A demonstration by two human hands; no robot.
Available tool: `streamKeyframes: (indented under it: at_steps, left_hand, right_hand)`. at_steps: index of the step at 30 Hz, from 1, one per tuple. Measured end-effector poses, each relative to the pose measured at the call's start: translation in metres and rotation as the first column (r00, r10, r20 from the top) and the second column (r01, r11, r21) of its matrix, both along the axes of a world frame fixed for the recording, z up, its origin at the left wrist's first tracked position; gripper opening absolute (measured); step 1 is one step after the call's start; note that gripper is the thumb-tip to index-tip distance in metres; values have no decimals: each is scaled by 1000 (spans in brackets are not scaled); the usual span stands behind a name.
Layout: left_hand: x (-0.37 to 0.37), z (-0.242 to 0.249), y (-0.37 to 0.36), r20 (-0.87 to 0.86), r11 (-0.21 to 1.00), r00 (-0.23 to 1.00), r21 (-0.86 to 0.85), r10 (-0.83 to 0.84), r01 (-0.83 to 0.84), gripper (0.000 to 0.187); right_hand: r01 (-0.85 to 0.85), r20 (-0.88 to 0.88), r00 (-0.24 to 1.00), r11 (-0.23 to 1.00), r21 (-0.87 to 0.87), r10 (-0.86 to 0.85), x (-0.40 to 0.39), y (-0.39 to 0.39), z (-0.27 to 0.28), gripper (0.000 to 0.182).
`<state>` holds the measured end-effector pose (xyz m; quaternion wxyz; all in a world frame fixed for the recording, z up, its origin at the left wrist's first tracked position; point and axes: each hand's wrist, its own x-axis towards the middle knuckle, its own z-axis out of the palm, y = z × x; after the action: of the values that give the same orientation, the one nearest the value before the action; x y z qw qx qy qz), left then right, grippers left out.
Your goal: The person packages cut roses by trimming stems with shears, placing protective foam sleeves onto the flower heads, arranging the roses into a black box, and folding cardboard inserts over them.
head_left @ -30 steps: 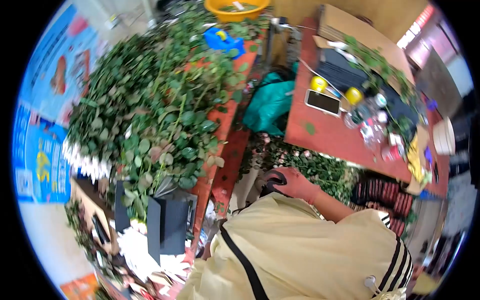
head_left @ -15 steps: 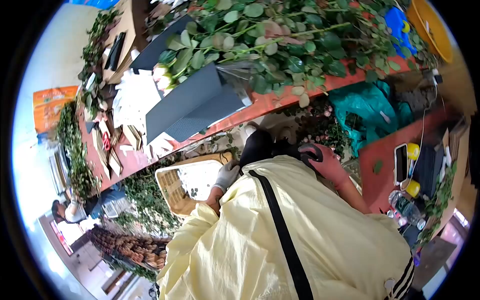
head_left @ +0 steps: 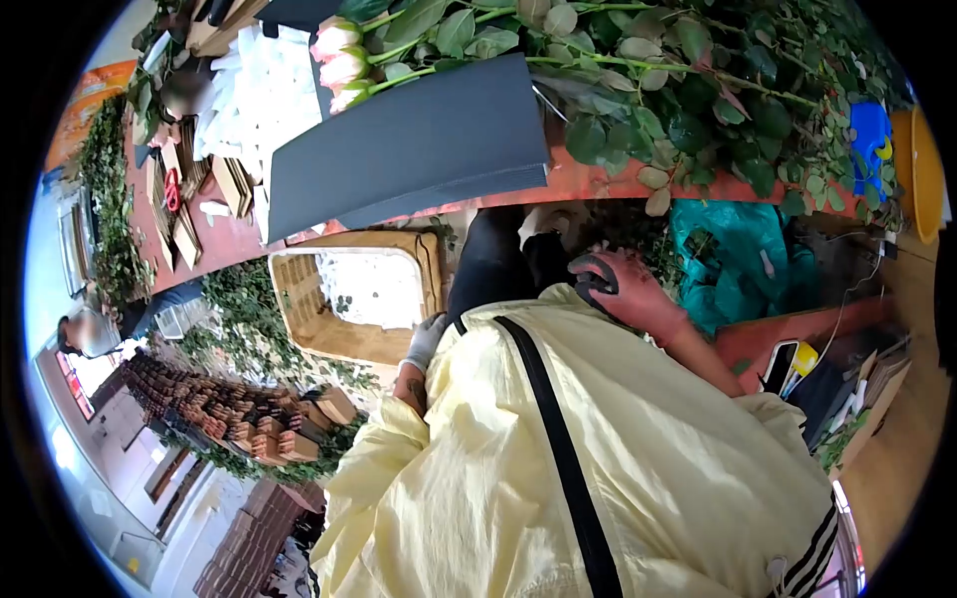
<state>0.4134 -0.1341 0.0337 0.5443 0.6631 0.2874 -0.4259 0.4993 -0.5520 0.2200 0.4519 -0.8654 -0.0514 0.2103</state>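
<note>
My left hand [head_left: 427,341], in a white glove, rests by my dark-trousered thigh near the right side of a tan plastic basket [head_left: 429,269]. Its fingers look extended, though they are partly hidden, and nothing shows in them. My right hand [head_left: 628,291] wears a red glove with dark finger and palm areas. It lies at my other leg, fingers loosely curved and apart from the thumb, with no held thing visible. On the red table ahead lies a dark grey sheet of cardboard [head_left: 409,140], with pink-white roses [head_left: 344,65] behind it.
Leafy rose stems [head_left: 688,60] cover the table's back and right. White sheets [head_left: 259,90] and red scissors [head_left: 172,189] lie at left. A teal bag [head_left: 733,249] sits under the table. Stacked bundles [head_left: 219,404] stand lower left, near another person [head_left: 95,334].
My view has shifted, so the cardboard and roses appear larger and the basket sits farther left. Both hands stay near my legs, with little change in pose.
</note>
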Motion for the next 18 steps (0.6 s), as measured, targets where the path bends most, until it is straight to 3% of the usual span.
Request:
streamKeyframes:
  at_steps: [2,3,4,6,9,10,12,13,14,16,17,18]
  left_hand:
    - [4,7,-15,-84,984,984,-68,158,-164,30]
    - [6,3,-14,-89,995,992,-30,91,-94,31]
    - [13,-1,-11,-11,958,970,156,-244,242,32]
    - [23,5,-3,9,924,941,195,-338,330,32]
    - [44,22,0,38,812,847,309,-530,495,33]
    - [51,29,2,57,822,857,321,-512,470,33]
    - [58,49,16,73,916,951,299,-302,268,35]
    - [65,61,29,152,935,943,249,-295,253,35]
    - [75,83,41,125,966,967,166,-222,201,37]
    - [111,150,67,77,977,976,-38,-204,208,40]
    - [131,175,96,-6,985,995,-141,-104,102,45]
    - [154,219,108,37,981,984,-87,-172,175,41]
  right_hand:
    - [28,-23,999,1000,-14,-29,-7,-1,0,26]
    - [34,-32,999,999,38,-33,-8,-1,-4,27]
    - [41,-14,999,998,41,-41,-10,-4,-4,27]
    - [105,-180,978,994,-6,-105,-16,-7,6,28]
    - [127,-135,983,992,13,-124,-22,-6,-6,29]
    - [162,-150,976,987,19,-157,-21,-2,-8,29]
    - [69,-14,998,996,52,-68,-28,1,-30,32]
    - [40,-99,995,998,55,-34,-25,3,-37,34]
    - [8,-160,987,998,62,2,-17,8,-50,35]
    - [-20,-143,989,999,42,26,-14,9,-77,39]
    - [-57,-161,985,998,33,62,-3,13,-74,41]
    - [48,-13,999,996,-80,-49,-1,18,-57,42]
